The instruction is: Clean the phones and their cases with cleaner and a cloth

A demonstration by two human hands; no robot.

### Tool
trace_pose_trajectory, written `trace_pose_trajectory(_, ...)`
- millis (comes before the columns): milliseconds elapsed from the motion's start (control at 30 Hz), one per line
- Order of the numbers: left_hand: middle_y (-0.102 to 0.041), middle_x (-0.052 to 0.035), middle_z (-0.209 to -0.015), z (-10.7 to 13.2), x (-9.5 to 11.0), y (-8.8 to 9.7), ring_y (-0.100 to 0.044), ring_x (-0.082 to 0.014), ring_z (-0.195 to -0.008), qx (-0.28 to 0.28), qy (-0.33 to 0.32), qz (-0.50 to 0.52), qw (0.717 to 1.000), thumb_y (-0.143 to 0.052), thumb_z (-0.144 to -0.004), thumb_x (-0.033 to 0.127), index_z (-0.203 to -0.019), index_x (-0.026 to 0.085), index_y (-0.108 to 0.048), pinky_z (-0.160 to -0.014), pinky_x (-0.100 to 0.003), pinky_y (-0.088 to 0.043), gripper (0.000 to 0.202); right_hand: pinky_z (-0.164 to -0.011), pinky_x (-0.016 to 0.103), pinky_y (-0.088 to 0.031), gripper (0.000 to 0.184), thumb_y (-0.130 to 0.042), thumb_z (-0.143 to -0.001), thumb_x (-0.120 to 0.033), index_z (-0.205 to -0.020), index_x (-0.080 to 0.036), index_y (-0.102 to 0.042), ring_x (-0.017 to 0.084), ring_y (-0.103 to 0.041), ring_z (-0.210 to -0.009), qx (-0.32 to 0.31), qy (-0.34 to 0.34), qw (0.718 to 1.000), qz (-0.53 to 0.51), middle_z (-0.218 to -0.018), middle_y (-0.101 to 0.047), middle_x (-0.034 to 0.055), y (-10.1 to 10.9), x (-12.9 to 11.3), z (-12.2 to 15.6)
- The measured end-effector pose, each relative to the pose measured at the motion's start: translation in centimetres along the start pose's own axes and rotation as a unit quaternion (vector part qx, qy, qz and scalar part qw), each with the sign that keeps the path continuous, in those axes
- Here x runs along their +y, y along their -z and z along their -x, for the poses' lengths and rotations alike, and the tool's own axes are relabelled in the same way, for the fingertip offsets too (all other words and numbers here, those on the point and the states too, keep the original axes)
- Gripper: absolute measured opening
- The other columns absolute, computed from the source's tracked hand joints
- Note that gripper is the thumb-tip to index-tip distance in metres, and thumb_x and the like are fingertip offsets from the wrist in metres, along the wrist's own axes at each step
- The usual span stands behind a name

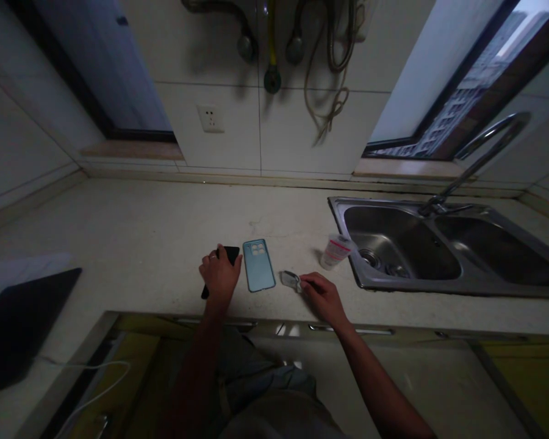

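My left hand (pixel 219 275) lies over a black phone (pixel 230 253) on the pale counter (pixel 141 244), fingers curled round its edges. Just right of it a light blue phone case (pixel 258 264) lies flat with its camera cut-outs at the far end. My right hand (pixel 322 297) pinches a small silvery packet (pixel 291 280) that rests on the counter beside the case. A small clear cup with a pink label (pixel 335 250) stands tilted further right, by the sink's edge.
A steel double sink (pixel 443 250) with a curved tap (pixel 480 155) fills the right side. A dark flat panel (pixel 13 323) with a white cable (pixel 91 372) lies at the left. A wall socket (pixel 210 118) and hanging hoses (pixel 329 67) are behind.
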State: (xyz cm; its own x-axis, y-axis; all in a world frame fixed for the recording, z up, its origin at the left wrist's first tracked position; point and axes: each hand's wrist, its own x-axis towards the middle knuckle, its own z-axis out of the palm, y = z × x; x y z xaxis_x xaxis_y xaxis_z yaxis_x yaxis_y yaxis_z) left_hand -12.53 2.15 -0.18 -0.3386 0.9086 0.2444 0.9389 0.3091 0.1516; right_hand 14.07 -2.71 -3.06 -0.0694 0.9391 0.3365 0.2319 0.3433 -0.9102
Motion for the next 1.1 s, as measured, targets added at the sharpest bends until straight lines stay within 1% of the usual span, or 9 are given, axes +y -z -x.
trace_pose_trajectory(167,-0.057,-0.0259,-0.13,-0.1,-0.2,0.1,-0.047,-0.039,-0.118,0.003,-0.01,0.003,1.0,-0.042,-0.093,0.053,-0.143,0.004,-0.046,-0.093,-0.05,-0.04,0.07,-0.072,0.031,-0.054,0.023,-0.062,-0.09,-0.038,-0.1,-0.021,-0.074,0.018,-0.067,-0.081,0.002,-0.023,1.0,-0.004,-0.091,-0.072,0.0058,-0.1,0.0,0.2)
trace_pose_trajectory(300,-0.056,-0.0252,-0.132,0.6,0.6,1.5,-0.047,-0.0383,-0.122,0.021,-0.03,0.033,0.999,-0.04,-0.094,0.052,-0.141,0.004,-0.047,-0.097,-0.048,-0.039,0.068,-0.076,0.034,-0.055,0.027,-0.063,-0.089,-0.041,-0.103,-0.021,-0.074,0.021,-0.069,-0.086,0.017,-0.045,0.999,-0.012,-0.095,-0.074,0.0069,-0.1,0.1,0.2)
trace_pose_trajectory(467,-0.066,-0.0184,-0.107,2.8,3.2,3.4,-0.063,-0.0343,-0.102,-0.135,-0.052,0.106,0.984,-0.051,-0.089,0.056,-0.139,0.018,-0.05,-0.086,-0.041,-0.047,0.062,-0.081,0.037,-0.054,0.031,-0.064,-0.087,-0.044,-0.104,-0.02,-0.074,0.022,-0.069,-0.089,0.025,-0.086,0.995,-0.039,-0.097,-0.074,0.0079,-0.1,0.6,0.1)
trace_pose_trajectory(567,-0.062,-0.0221,-0.118,3.4,4.2,3.4,-0.066,-0.0324,-0.101,-0.167,-0.035,0.074,0.983,-0.048,-0.093,0.036,-0.139,0.014,-0.048,-0.082,-0.037,-0.048,0.051,-0.083,0.038,-0.053,0.034,-0.066,-0.084,-0.046,-0.103,-0.019,-0.074,0.023,-0.068,-0.09,0.028,-0.11,0.992,-0.055,-0.099,-0.074,0.0085,-0.1,0.4,0.0)
trace_pose_trajectory(667,-0.066,-0.0218,-0.11,2.9,4.0,2.9,-0.067,-0.0297,-0.099,-0.162,-0.015,0.088,0.983,-0.044,-0.089,0.017,-0.134,0.009,-0.052,-0.082,-0.035,-0.047,0.046,-0.082,0.037,-0.052,0.034,-0.067,-0.083,-0.046,-0.101,-0.018,-0.075,0.023,-0.067,-0.089,0.016,-0.13,0.988,-0.078,-0.097,-0.075,0.0084,0.0,-0.3,-0.3)
trace_pose_trajectory(800,-0.071,-0.0111,-0.085,2.5,3.2,2.4,-0.067,-0.0246,-0.086,-0.138,0.031,0.244,0.959,-0.056,-0.078,0.018,-0.117,0.01,-0.064,-0.079,-0.032,-0.046,0.041,-0.074,0.032,-0.051,0.032,-0.068,-0.083,-0.045,-0.102,-0.019,-0.074,0.02,-0.066,-0.081,0.025,-0.118,0.988,-0.093,-0.094,-0.074,0.0067,0.3,-1.7,-1.5)
trace_pose_trajectory(900,-0.068,-0.0044,-0.074,3.1,3.0,2.1,-0.063,-0.0194,-0.073,-0.163,0.104,0.443,0.876,-0.06,-0.069,0.024,-0.101,0.012,-0.071,-0.07,-0.028,-0.045,0.036,-0.074,0.032,-0.051,0.029,-0.065,-0.087,-0.042,-0.106,-0.021,-0.073,0.019,-0.065,-0.083,0.036,-0.064,0.995,-0.07,-0.097,-0.073,0.006,0.2,-2.9,-2.8)
trace_pose_trajectory(1000,-0.065,-0.0014,-0.068,4.2,3.1,2.0,-0.055,-0.0157,-0.06,-0.228,0.161,0.621,0.733,-0.06,-0.061,0.028,-0.085,0.014,-0.071,-0.058,-0.026,-0.041,0.03,-0.077,0.032,-0.051,0.025,-0.058,-0.093,-0.034,-0.11,-0.021,-0.071,0.019,-0.064,-0.087,0.025,0.034,0.999,-0.001,-0.096,-0.07,0.0061,-0.3,-4.1,-4.2)
trace_pose_trajectory(1100,-0.062,0.0008,-0.064,5.7,3.8,2.0,-0.053,-0.0151,-0.055,-0.281,0.201,0.726,0.595,-0.06,-0.055,0.027,-0.083,0.016,-0.067,-0.053,-0.026,-0.04,0.031,-0.077,0.033,-0.049,0.027,-0.051,-0.096,-0.027,-0.115,-0.019,-0.069,0.019,-0.062,-0.086,-0.007,0.128,0.986,0.102,-0.093,-0.068,0.0073,-1.0,-5.0,-5.4)
